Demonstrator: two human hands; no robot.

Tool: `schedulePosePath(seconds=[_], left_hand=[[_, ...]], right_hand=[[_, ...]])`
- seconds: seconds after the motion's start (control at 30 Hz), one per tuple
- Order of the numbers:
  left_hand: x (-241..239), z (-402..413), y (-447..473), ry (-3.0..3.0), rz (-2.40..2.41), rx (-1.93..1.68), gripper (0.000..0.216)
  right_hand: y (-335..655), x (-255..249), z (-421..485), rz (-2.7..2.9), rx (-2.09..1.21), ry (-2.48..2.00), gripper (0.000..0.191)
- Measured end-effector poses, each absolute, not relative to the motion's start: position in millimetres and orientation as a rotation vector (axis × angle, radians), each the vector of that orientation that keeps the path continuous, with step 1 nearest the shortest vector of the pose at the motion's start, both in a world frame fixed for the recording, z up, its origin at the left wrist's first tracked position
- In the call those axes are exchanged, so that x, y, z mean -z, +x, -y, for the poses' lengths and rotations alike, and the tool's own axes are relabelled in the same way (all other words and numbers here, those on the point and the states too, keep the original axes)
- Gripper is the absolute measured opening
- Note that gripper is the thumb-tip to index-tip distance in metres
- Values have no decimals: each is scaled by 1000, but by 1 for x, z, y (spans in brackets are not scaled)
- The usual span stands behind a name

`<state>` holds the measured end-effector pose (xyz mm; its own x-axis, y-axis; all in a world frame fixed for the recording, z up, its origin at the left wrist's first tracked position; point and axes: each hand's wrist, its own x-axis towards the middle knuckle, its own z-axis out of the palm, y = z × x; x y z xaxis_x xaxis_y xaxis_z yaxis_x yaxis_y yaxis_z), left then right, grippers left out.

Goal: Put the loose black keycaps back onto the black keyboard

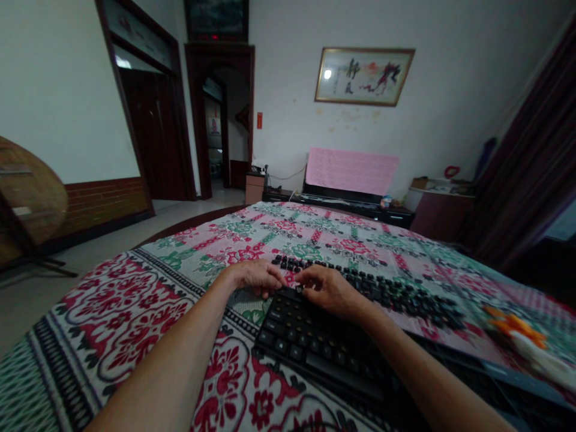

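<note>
A black keyboard [310,339] lies on the patterned cloth in front of me. Keycaps sit on its near rows, while bare key positions show farther back. My left hand [258,277] is at the keyboard's far left corner, its bent fingers closed against the edge. Over the far rows, my right hand [330,289] is curled, with thumb and forefinger drawn together near a small dark piece at the fingertips; I cannot make out whether they hold it. Loose black keycaps [405,297] lie in a long band beyond the keyboard, partly hidden behind my right hand.
The floral tablecloth [157,300] covers the large table. At the right lie an orange and white item [517,330], blurred, and a dark flat panel [499,369]. Beyond the table stands a low black cabinet [355,203] with a pink cloth [351,171] above it.
</note>
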<state>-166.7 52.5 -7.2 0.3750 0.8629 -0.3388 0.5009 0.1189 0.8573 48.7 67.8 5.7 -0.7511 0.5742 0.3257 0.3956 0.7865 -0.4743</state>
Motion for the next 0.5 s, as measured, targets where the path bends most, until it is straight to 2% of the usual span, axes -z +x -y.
schedulePosePath(seconds=[0.2, 0.5], left_hand=[[8, -53, -167, 1556, -1266, -397, 29], [9, -54, -167, 1530, -1255, -400, 30]], right_hand=[[58, 1, -61, 2512, -678, -697, 30], [57, -1, -57, 2572, -444, -623, 26]])
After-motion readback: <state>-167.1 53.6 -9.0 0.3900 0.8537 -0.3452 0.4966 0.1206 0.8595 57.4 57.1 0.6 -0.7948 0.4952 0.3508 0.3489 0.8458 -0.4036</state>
